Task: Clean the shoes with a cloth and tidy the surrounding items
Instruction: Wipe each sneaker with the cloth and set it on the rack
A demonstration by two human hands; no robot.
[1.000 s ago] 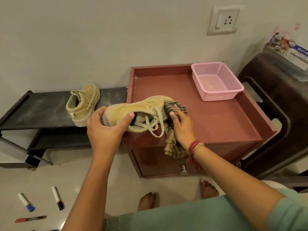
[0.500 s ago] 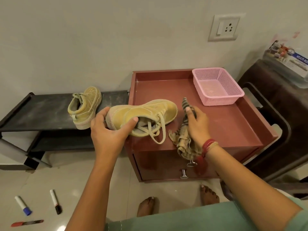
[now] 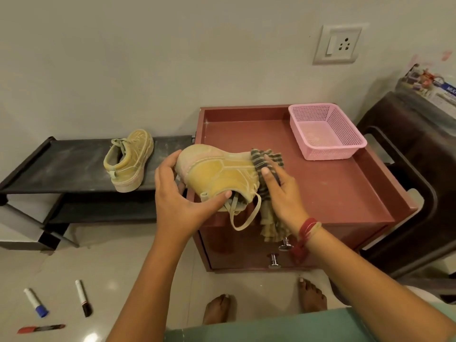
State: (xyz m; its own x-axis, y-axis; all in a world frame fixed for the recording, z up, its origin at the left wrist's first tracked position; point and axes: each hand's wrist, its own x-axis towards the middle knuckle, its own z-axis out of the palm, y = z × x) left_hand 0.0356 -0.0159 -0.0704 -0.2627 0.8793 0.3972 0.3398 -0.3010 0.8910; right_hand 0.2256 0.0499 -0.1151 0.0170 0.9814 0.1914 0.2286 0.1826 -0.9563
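My left hand grips a tan lace-up shoe at its heel and collar, holding it tilted above the front left corner of the red-brown cabinet, its pale sole turned up and away from me. My right hand holds a striped cloth against the shoe's toe end; the cloth's tail hangs down past the cabinet's front. A lace loop dangles under the shoe. The second tan shoe stands upright on the dark low shelf to the left.
A pink mesh basket sits at the cabinet's back right. Three markers lie on the floor at lower left: a blue-capped marker, a black-capped marker and a red marker. A dark chair stands at right. My bare feet are below.
The shoe has been tipped over so its sole faces up and away. My right hand brought the cloth back from beside the shoe onto its toe end.
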